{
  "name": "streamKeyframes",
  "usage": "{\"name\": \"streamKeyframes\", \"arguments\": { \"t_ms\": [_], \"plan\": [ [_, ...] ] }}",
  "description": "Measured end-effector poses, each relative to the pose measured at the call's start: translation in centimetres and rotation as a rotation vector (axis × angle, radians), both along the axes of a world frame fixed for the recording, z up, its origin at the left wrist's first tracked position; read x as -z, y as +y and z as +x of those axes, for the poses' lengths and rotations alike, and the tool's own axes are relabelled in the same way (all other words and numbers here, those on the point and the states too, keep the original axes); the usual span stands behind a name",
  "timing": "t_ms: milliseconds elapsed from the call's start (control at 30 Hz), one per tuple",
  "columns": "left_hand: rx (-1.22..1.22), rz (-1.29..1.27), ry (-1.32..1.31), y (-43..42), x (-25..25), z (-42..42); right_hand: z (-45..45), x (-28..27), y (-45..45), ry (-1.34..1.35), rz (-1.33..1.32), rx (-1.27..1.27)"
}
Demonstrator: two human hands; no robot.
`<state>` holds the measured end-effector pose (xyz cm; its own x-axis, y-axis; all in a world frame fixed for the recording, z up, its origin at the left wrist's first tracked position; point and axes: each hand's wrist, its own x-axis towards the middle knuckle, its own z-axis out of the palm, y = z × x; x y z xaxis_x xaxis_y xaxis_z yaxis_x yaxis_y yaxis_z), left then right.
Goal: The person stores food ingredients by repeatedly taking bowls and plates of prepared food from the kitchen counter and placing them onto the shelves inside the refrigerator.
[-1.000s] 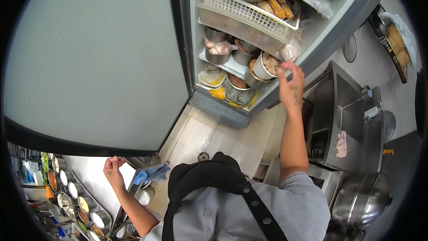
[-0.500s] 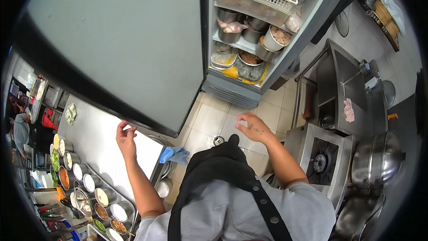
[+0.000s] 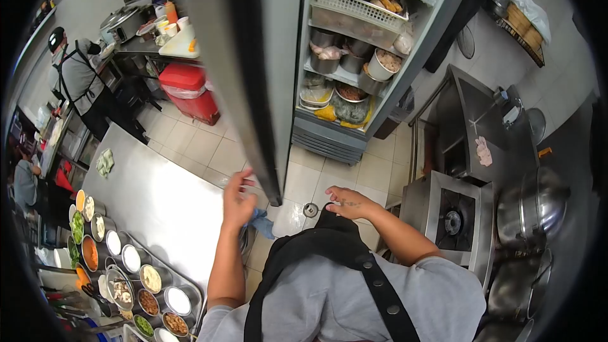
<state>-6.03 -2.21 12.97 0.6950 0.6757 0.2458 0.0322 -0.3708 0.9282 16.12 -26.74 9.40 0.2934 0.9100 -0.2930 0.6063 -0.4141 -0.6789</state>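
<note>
The refrigerator door [image 3: 253,76] stands ajar, seen nearly edge-on and blurred by motion. My left hand [image 3: 239,202] is at its lower outer edge with fingers apart; whether they touch the door I cannot tell. Past the door, the refrigerator [image 3: 329,141] shows its shelves, with a white basket [image 3: 361,6] of food, metal pots and a white tub of meat [image 3: 385,63]. In front of my apron, my right hand [image 3: 347,203] hangs in the air, holding nothing, its fingers stretched toward the left.
At left is a steel counter [image 3: 152,183] with a cloth [image 3: 105,162] and several food containers. A red bin [image 3: 187,92] and a co-worker [image 3: 82,82] are beyond it. A gas stove [image 3: 451,221] and large pots [image 3: 525,209] stand right. A floor drain [image 3: 310,209] lies ahead.
The refrigerator door has swung right, toward the cabinet, uncovering the co-worker and red bin. My left hand has moved right with it; my right hand has shifted slightly left and down.
</note>
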Motion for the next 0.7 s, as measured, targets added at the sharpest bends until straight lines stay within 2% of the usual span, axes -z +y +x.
{"name": "streamKeyframes", "arguments": {
  "t_ms": [67, 167, 267, 300, 367, 400, 500, 600, 700],
  "plan": [
    [0.22, -0.142, -0.029, -1.6, 0.3, 0.8, 0.2, 0.1, 0.9, 0.083, -0.043, 0.038],
    [0.434, -0.26, 0.031, -2.9, 0.9, 1.9, 2.8, 3.8, 0.3, 0.194, -0.051, 0.133],
    [0.405, -0.434, 0.082, -2.2, 1.9, 2.1, 6.4, 5.8, -1.1, 0.053, -0.073, 0.198],
    [0.368, -0.455, 0.063, -1.6, 3.2, 2.3, 8.5, 8.3, -2.4, -0.123, -0.035, 0.177],
    [0.289, -0.494, 0.081, 0.1, 4.4, 3.1, 10.3, 7.9, -2.4, -0.089, -0.021, 0.338],
    [0.254, -0.513, 0.093, 0.7, 4.8, 3.5, 10.0, 4.7, -1.9, 0.119, -0.058, 0.519],
    [0.165, -0.596, 0.09, 2.7, 5.3, 6.0, 15.4, 7.6, -2.9, 0.05, 0.032, 0.538],
    [0.085, -0.659, 0.109, 4.6, 6.5, 9.4, 19.5, 6.2, -3.0, -0.108, 0.065, 0.492],
    [0.022, -0.687, 0.21, 6.3, 6.2, 13.2, 25.0, 7.3, -4.3, -0.083, 0.044, 0.48]
  ]
}}
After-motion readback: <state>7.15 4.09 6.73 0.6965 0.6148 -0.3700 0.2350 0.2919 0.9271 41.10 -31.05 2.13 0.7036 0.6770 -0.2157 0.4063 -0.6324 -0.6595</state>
